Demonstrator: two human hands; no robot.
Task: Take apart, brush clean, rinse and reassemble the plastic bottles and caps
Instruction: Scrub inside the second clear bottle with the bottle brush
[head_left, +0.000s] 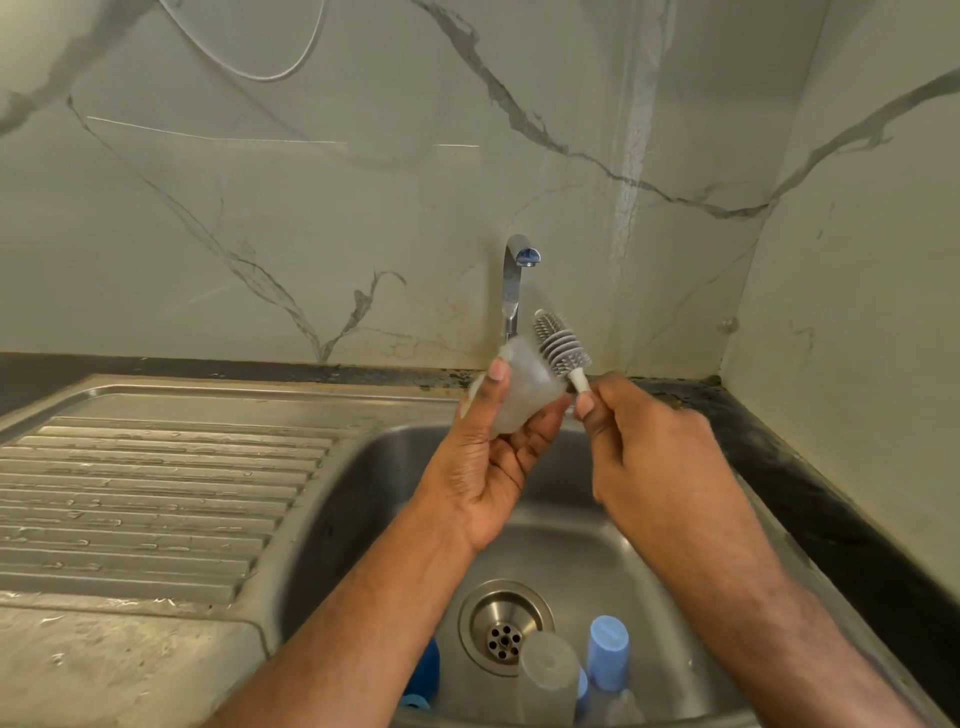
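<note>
Leftmost, a ribbed steel drainboard (156, 493) slopes toward the sink (363, 493), with a scuffed counter (104, 665) in front of it. Behind runs a marbled wall (311, 208), and a thin wire (249, 73) loops across its top.

Low in the basin, a dark blue cap (423, 675) shows just beside the left forearm, partly hidden by it. Right of that sits the drain (505, 626). A clear bottle (548, 675) lies just in front of the drain, next to a light blue cap (607, 652); whether the two touch cannot be told.

Above the basin, the left hand (483, 467) grips a frosted bottle (524, 389), thumb across its near side and fingers curled under it. The bottle is tilted, held in the air in front of the tap (514, 280). No water runs from the spout.

Just right of the bottle is a grey brush (560, 345), its ribbed head pointing up and away, lying against the bottle's upper right edge. The right hand (660, 457) pinches the brush's pale handle (581, 383) between thumb and fingertips, the remaining fingers curled in. Motion blur softens this hand's outline.

Further right, a dark counter (810, 467) runs along the sink's edge to the corner of the wall.
</note>
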